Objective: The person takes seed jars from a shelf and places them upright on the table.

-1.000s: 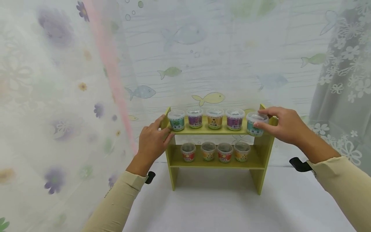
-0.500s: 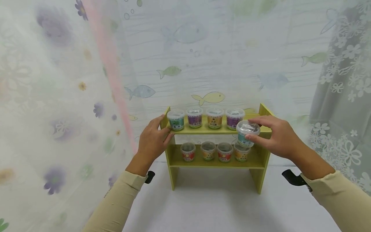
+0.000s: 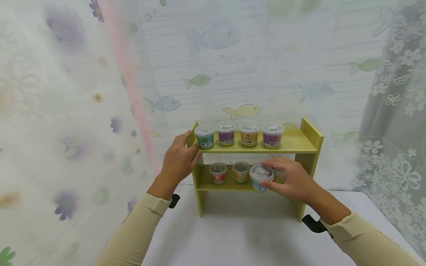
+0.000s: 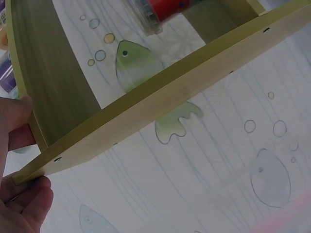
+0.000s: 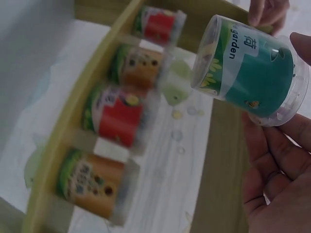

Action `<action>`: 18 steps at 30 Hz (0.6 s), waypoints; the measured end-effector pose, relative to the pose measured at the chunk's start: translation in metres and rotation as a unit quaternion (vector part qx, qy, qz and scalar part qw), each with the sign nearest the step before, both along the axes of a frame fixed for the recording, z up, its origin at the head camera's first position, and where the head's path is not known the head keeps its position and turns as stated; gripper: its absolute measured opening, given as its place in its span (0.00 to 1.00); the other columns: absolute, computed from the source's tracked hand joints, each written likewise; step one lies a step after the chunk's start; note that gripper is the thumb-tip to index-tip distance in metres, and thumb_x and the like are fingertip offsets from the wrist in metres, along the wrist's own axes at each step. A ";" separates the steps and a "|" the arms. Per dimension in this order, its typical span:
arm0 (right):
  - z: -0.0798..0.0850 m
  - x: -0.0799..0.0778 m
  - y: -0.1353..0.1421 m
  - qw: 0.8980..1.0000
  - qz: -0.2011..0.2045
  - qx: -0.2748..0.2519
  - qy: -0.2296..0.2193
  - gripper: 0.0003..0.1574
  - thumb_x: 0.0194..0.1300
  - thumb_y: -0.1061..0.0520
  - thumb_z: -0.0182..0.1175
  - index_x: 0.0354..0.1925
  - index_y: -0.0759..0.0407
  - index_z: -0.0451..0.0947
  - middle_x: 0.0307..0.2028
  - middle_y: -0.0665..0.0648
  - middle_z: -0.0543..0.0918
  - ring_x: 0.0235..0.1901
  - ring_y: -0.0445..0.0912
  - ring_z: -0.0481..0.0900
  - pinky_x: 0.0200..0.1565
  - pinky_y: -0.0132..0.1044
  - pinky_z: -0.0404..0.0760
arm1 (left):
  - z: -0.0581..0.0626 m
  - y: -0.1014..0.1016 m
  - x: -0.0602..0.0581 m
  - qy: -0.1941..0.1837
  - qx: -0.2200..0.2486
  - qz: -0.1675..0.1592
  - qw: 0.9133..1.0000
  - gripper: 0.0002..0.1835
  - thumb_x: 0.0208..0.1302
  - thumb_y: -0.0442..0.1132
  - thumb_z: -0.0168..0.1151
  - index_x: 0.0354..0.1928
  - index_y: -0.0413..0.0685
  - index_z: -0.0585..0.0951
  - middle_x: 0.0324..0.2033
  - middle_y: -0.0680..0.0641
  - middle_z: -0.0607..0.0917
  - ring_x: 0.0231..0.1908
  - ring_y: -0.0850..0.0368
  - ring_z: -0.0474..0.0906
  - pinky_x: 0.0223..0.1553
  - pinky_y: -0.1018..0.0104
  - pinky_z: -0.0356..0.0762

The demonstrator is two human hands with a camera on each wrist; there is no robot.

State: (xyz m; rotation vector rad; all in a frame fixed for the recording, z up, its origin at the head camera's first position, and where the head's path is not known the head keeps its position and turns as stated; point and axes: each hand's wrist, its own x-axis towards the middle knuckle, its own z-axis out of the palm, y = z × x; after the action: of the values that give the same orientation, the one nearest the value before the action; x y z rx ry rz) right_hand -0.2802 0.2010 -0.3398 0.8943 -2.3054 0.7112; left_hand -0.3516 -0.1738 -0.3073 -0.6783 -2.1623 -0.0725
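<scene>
In the head view my right hand (image 3: 293, 179) holds a clear lidded plastic cup with a teal label (image 3: 257, 183) before the lower board of a small yellow-green wooden shelf (image 3: 294, 142). Thumb and fingers grip it near the lid; in the right wrist view the cup (image 5: 252, 68) is tipped on its side by the camera's angle. My left hand (image 3: 179, 157) grips the shelf's left side panel, its fingers (image 4: 36, 199) on both sides of the wood. On the top board stand a teal cup (image 3: 205, 138), two purple cups (image 3: 272, 138) and an orange cup (image 3: 249, 137).
The lower board bears red cup (image 3: 217, 175), orange cup (image 3: 241, 173) and another orange cup (image 3: 280, 177), partly behind my right hand. A second red cup (image 5: 116, 116) shows in the right wrist view. White cloth (image 3: 226, 236) covers the table; printed curtains (image 3: 283, 55) hang behind.
My right hand has lifted the teal-labelled cup off the top board's right end and carried it down and left, before the lower board. The left hand stays on the side panel.
</scene>
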 end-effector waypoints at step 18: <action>-0.060 0.006 -0.060 0.986 0.018 -0.008 -0.164 0.38 0.60 0.33 0.73 0.62 0.49 0.82 0.58 0.45 0.85 0.56 0.45 0.83 0.55 0.50 0.84 | 0.000 0.001 -0.001 0.013 0.007 -0.008 1.000 0.12 0.69 0.47 0.69 0.39 0.44 0.90 0.65 0.33 0.78 0.64 0.37 0.76 0.59 0.47 0.82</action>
State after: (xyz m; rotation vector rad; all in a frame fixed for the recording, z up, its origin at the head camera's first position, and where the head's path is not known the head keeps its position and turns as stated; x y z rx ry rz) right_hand -0.2739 0.1409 -0.4003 0.8663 -2.5705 0.9520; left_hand -0.3524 -0.1726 -0.3070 -0.6844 -2.1303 -0.0859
